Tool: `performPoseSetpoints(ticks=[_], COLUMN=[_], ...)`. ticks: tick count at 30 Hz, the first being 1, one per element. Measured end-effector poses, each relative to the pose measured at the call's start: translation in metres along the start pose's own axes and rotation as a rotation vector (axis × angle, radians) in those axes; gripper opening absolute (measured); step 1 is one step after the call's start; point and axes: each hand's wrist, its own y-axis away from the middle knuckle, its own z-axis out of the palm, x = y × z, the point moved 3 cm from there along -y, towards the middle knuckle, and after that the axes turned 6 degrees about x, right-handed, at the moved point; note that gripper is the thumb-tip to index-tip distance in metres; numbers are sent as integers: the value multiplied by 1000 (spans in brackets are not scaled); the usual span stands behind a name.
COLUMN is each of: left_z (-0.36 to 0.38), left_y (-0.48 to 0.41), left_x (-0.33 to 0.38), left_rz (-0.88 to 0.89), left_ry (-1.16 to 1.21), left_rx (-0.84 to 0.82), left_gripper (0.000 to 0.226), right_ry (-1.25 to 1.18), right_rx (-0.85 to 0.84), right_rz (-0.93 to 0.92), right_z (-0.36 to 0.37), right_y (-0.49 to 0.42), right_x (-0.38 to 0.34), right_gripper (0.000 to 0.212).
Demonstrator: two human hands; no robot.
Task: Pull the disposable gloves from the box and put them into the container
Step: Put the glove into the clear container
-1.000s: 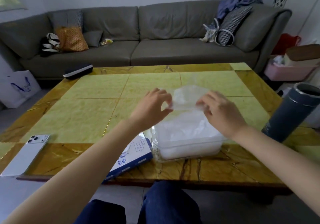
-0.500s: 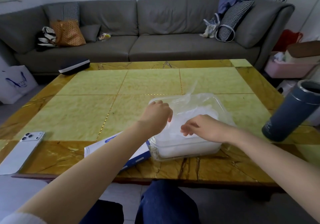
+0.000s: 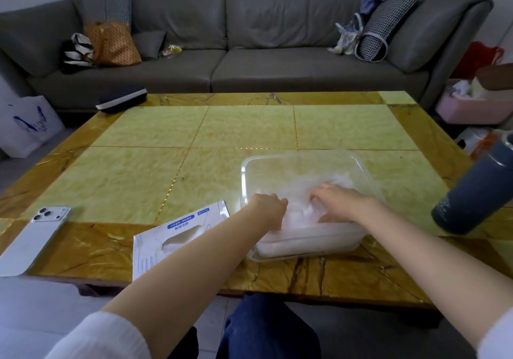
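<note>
Fingers first. The left hand's (image 3: 268,206) fingers (image 3: 280,201) are curled under with the knuckles on top, like a loose fist pushed down into the pile. The right hand's (image 3: 338,201) fingers (image 3: 319,196) bend down too, with the tips buried in plastic. Honestly can't tell if either hand is pinching a glove or just squashing the heap flat.

What they're in is a crumpled mass of thin, translucent white disposable gloves (image 3: 301,215). It sits in the clear rectangular plastic container (image 3: 299,154) near the front edge of the yellow-green marble table with the amber border (image 3: 249,128), a bit right of centre. The pile fills the near half; the far half looks mostly bare.

Just beside the container on its left, at the front edge, the white-and-blue cardboard glove box (image 3: 177,233) lies flat. Something pale shows in its slot, so my guess is there are more to pull.

So: a good batch is in, this looks like the tamping-down bit, and the rest is emptying the box.

Also around: a silver phone (image 3: 36,236) at the front left corner and a dark blue tumbler (image 3: 472,192) by the right edge.
</note>
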Motion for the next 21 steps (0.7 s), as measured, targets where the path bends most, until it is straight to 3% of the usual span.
performPoseSetpoints(ticks=[8,13,15,18,21], left_z=[8,1,-6,-25,-42], left_y=[-13,-8,-4,8,36], left_x=[1,-3,-6,-13,-31], left_rz=[-12,12,16,12,-42], left_ry=[-92,-124,-121,-20,200], left_rx=[-48,-19,30,213,562], left_gripper=[57,47,41,37,30], right_ry=[78,-73,-72,-29,-142], right_rx=[-171,-92,-40,137,419], right_rz=[-33,24,31,-3,-80], right_z=[13,-5,-17,-38,-51], right_y=[-11,3,10,22,34], right_x=[3,1,-3,-22,-52], right_gripper=[56,62,55,33,22])
